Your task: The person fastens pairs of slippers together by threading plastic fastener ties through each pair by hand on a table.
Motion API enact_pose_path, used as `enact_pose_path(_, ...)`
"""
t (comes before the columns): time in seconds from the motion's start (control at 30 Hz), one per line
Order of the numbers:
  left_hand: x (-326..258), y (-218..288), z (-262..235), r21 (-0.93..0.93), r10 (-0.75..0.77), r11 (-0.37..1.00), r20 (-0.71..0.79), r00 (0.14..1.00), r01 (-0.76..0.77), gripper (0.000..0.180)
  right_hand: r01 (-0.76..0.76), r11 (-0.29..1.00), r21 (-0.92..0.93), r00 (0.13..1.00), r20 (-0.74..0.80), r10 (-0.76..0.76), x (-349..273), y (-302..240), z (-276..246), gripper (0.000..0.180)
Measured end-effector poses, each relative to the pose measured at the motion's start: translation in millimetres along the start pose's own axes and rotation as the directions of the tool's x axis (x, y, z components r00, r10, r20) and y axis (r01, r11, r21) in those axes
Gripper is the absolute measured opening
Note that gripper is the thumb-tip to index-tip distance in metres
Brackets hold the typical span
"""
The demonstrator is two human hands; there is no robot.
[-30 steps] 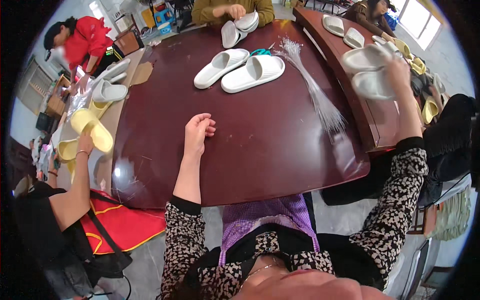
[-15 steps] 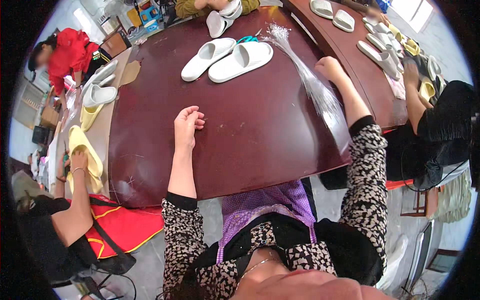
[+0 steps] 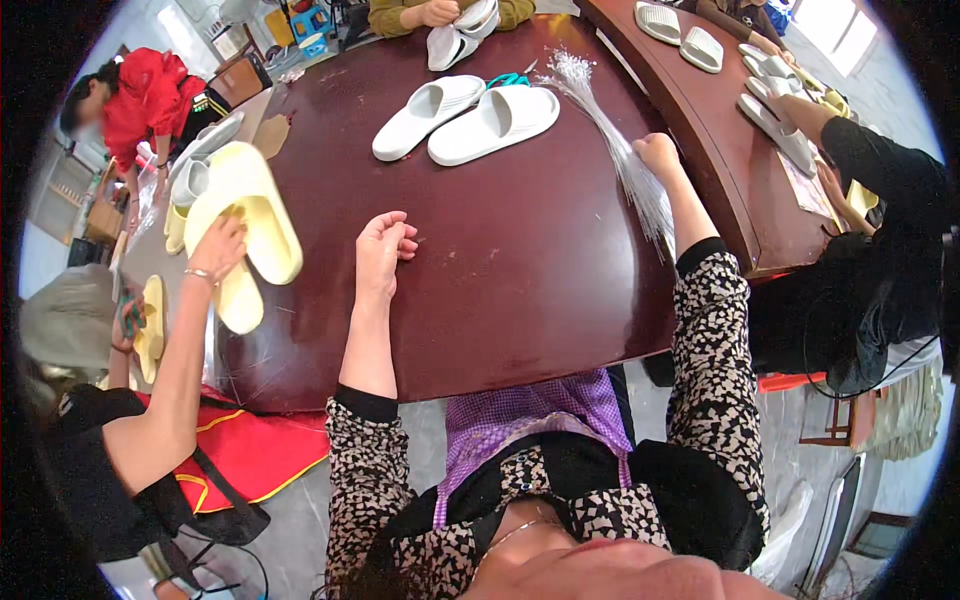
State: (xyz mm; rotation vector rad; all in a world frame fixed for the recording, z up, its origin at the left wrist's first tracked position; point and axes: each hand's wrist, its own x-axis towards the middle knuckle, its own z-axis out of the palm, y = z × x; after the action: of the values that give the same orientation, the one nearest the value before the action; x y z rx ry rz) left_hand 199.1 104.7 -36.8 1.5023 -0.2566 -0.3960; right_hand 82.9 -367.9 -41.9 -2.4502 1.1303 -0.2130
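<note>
Toward the top centre of the frame, a pair of white slippers lies on the dark red table (image 3: 500, 270), the left slipper (image 3: 428, 118) and the right slipper (image 3: 492, 128) side by side, soles down, toes pointing to the lower left. Just behind them sit scissors with teal handles (image 3: 511, 79). To their right, a long bundle of thin clear strands (image 3: 612, 130) slants down across the table, fanned at its upper end.

Nearest to me is a person in a patterned top and a purple checked apron (image 3: 530, 410). Their left hand (image 3: 383, 250) is over the table near the centre, fingers loosely bent, with nothing visible in it. The right hand (image 3: 657, 155), right of centre, is curled inward just beside the strands; I can't tell whether it pinches any of them. Both hands are apart from the slippers.

Others are busy around the table. At the left of the frame, a neighbour's hand (image 3: 220, 248) holds yellow slippers (image 3: 265, 210) above the table edge. At the top, a co-worker's hand (image 3: 437, 13) is close to more white slippers (image 3: 450, 45). Over at the upper right, a second table (image 3: 720, 150) carries another white pair (image 3: 702, 50) near its far end.
</note>
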Motion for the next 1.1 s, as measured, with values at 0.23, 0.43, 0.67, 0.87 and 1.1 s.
enact_pose_path(0.23, -3, 10, 2, 0.161, -0.004, 0.987, 0.087, 0.996, -0.01, 0.023, 0.121, 0.992, -0.017, 0.976, -0.178, -0.123, 14, 12, 19, 0.029)
enact_pose_path(0.43, -4, 22, 11, 0.205, -0.01, 0.978, 0.203, 0.979, -0.032, 0.023, 0.193, 0.961, -0.197, 0.972, -0.098, -0.216, 15, 13, 7, 0.036)
enact_pose_path(0.67, -26, 44, 10, 0.308, -0.12, 0.949, 0.537, 0.835, -0.062, 0.025, 0.295, 0.953, -0.07, 0.941, -0.152, -0.302, 20, 9, 7, 0.034)
enact_pose_path(0.87, -40, 49, 21, 0.296, -0.18, 0.947, 0.808, 0.561, -0.124, 0.031, 0.349, 0.937, 0.014, 0.914, -0.227, -0.337, 14, 19, -2, 0.029)
enact_pose_path(1.1, -45, 54, 18, 0.206, -0.16, 0.976, 0.895, 0.416, -0.068, 0.033, 0.419, 0.906, -0.057, 0.856, -0.306, -0.416, -20, -2, -19, 0.024)
